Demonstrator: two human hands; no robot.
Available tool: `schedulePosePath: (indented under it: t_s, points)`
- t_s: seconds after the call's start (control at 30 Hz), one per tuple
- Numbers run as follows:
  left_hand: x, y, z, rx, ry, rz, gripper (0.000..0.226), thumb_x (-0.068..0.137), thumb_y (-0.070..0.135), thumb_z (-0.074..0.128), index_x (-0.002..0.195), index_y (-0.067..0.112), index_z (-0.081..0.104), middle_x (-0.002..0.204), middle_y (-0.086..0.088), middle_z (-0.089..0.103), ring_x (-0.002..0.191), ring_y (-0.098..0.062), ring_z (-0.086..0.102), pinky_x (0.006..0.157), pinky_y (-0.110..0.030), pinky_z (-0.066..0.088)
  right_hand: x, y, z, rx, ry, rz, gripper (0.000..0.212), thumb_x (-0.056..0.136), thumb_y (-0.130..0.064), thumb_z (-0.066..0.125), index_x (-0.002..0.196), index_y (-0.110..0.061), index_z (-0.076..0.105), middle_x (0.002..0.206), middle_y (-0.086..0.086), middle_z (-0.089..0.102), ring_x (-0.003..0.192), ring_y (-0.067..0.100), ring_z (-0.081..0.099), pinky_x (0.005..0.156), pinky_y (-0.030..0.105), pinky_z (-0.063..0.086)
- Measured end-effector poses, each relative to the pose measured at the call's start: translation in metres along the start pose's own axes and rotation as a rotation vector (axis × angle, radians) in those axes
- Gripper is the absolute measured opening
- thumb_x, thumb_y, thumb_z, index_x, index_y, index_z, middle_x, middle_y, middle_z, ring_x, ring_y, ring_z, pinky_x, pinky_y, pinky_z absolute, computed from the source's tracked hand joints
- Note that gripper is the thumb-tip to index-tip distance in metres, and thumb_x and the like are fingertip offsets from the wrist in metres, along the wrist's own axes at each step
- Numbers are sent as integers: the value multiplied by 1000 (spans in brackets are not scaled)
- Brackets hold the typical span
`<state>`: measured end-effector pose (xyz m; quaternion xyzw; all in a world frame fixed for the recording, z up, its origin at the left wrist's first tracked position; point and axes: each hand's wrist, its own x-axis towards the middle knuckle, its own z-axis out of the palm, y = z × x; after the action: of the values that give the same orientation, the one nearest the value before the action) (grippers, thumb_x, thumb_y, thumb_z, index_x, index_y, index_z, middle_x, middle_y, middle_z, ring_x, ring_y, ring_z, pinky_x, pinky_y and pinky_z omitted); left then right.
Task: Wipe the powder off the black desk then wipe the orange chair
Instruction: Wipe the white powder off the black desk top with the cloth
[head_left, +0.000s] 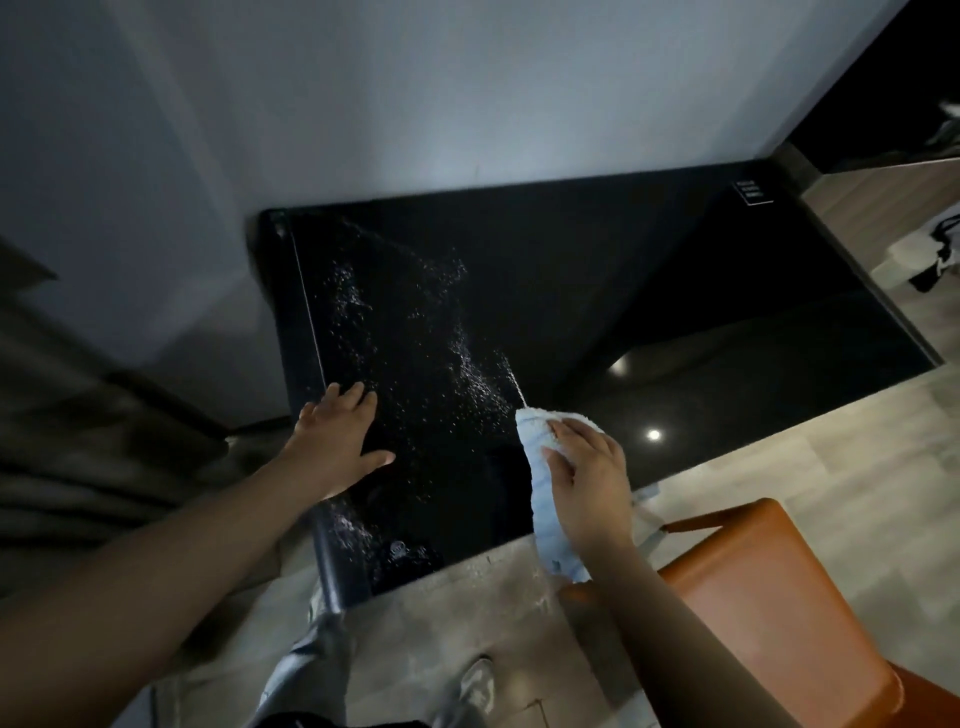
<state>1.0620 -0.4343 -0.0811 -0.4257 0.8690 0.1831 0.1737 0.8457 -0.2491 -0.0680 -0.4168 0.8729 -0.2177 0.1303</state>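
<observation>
The glossy black desk (649, 291) stands against a pale wall. White powder (467, 364) is scattered over its left half, thickest in a streak running toward the cloth. My left hand (337, 436) lies flat on the desk's left front part, fingers spread. My right hand (587, 478) presses a light blue cloth (545, 499) onto the desk near its front edge; the cloth's lower end hangs over that edge. The orange chair (769, 597) stands at the lower right, close under my right forearm.
Pale wood-look floor (753, 457) runs in front of and to the right of the desk. A dark curtain or fabric (78, 415) hangs at the left. My legs and a shoe (475, 680) show below the desk. Some black-and-white items (935, 260) lie at the far right.
</observation>
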Motion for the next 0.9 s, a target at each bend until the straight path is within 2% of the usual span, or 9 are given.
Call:
schedulePosePath:
  t_s: [0.2,0.33,0.53,0.73,0.9]
  points:
    - [35,-43,-20,4,-21,90,87,91,55,51,154,15,8,162,-6,1,148,-30,-2,120,-46,11,19,-40,23,-29,72,103,37,97,-21,53,134,-22,56,140,-3,52,133,18,37,104,25,27]
    - [58,-59,-23,21,-16,94,87,90,57,50,153,15,7,162,-7,-2,148,-31,-3,120,-48,9,33,-54,32,-59,53,125,37,97,-23,52,134,-22,54,142,-1,51,135,20,36,107,31,29]
    - [95,-67,-19,21,44,49,90,90,63,43,153,14,2,161,-10,-8,147,-34,-9,120,-51,5,77,-71,44,-43,50,86,37,97,-23,52,135,-22,54,141,-2,51,136,17,35,108,33,32]
    - [132,-68,-11,-26,171,-59,87,93,62,36,153,14,-3,159,-9,-20,146,-32,-18,119,-52,-1,143,-87,56,-12,42,0,38,98,-23,51,136,-25,54,141,-8,50,136,13,33,107,26,30]
    - [160,-75,-6,-25,208,-126,84,93,64,26,153,13,-3,158,-8,-25,145,-31,-22,118,-52,-8,208,-99,68,-21,51,-71,39,98,-23,48,136,-25,54,141,-7,50,133,16,35,107,33,37]
